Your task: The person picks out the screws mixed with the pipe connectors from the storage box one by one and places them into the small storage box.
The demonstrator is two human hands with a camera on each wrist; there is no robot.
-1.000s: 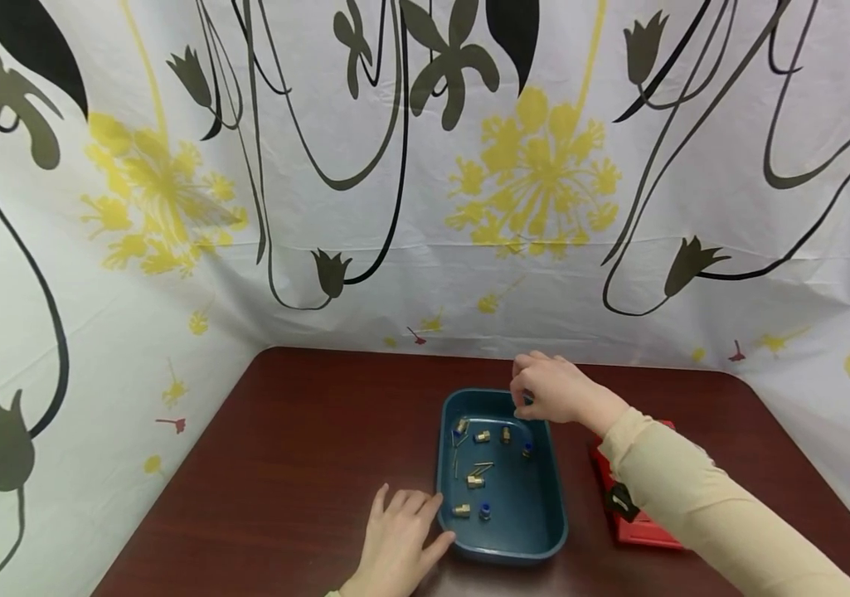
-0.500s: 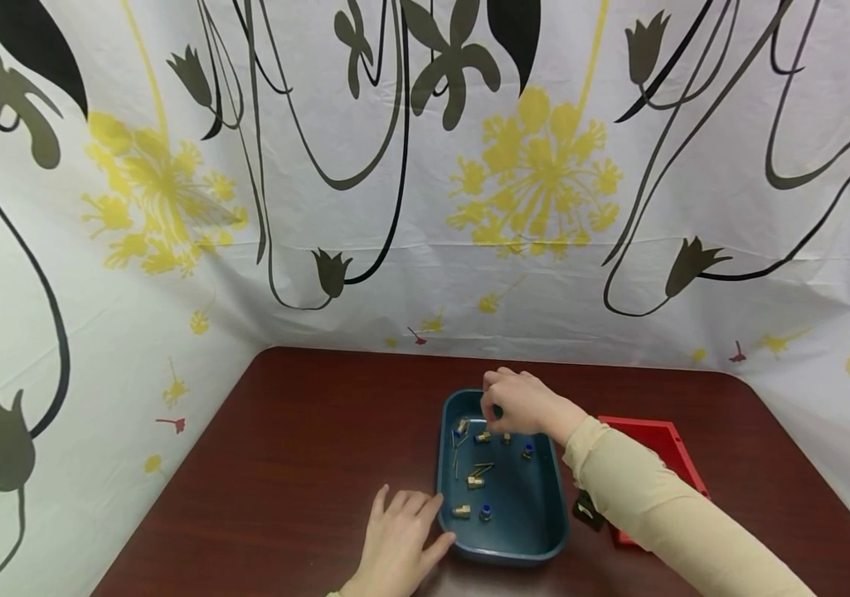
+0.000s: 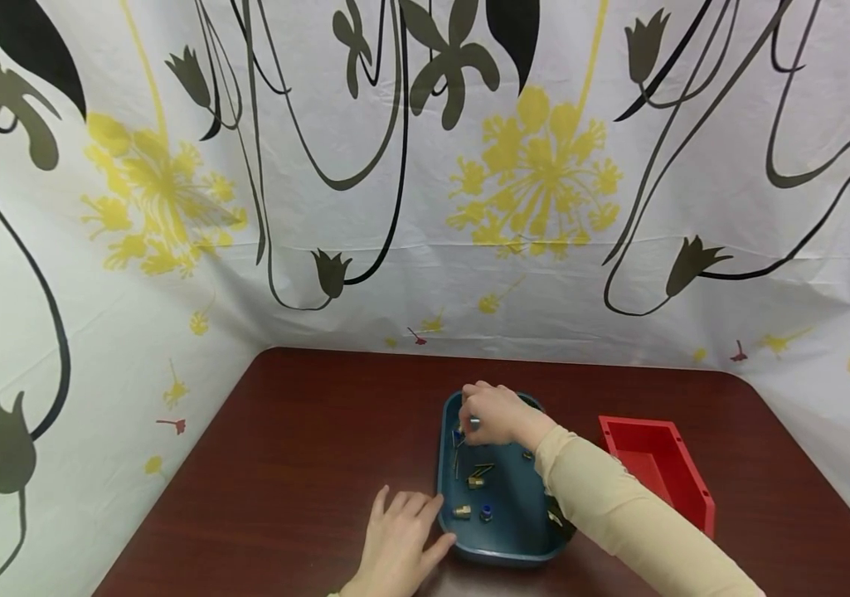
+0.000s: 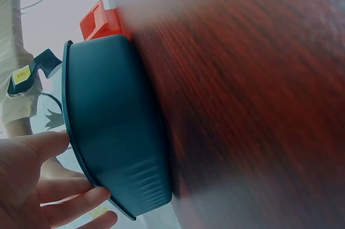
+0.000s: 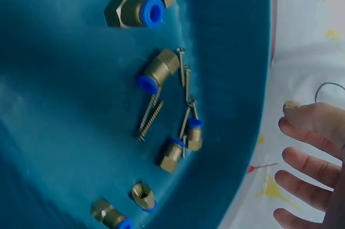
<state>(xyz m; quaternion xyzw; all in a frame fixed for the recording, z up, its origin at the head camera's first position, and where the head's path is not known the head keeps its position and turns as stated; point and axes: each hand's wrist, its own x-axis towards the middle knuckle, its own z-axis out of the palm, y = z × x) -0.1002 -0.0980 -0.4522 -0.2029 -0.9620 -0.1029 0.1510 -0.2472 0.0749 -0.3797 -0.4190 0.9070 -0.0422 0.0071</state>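
A dark teal tray [image 3: 514, 531] holds several brass push-fit fittings with blue collars [image 5: 135, 13] and several thin screws [image 5: 186, 83]. My left hand [image 3: 398, 539] rests at the tray's near left edge. In the left wrist view, the thumb and fingertips of that left hand [image 4: 64, 191] touch the rim, fingers loosely extended. Over the far left part of the tray is my right hand [image 3: 499, 414], fingers bent downward, hiding some fittings. In the right wrist view, the right hand [image 5: 318, 159] has its fingers relaxed and apart, with nothing seen between them.
To the right of the tray, a red box [image 3: 702, 497] stands on the dark wood table [image 3: 305, 464], partly behind the right sleeve [image 3: 633, 506]. A black wrist camera [image 3: 559, 516] overlaps the tray's right edge. A patterned sheet [image 3: 395, 207] hangs behind and at the left.
My right hand has moved left and slightly nearer, from the tray's far right rim to over its far left part. More of the red box shows. The left hand has stayed put.
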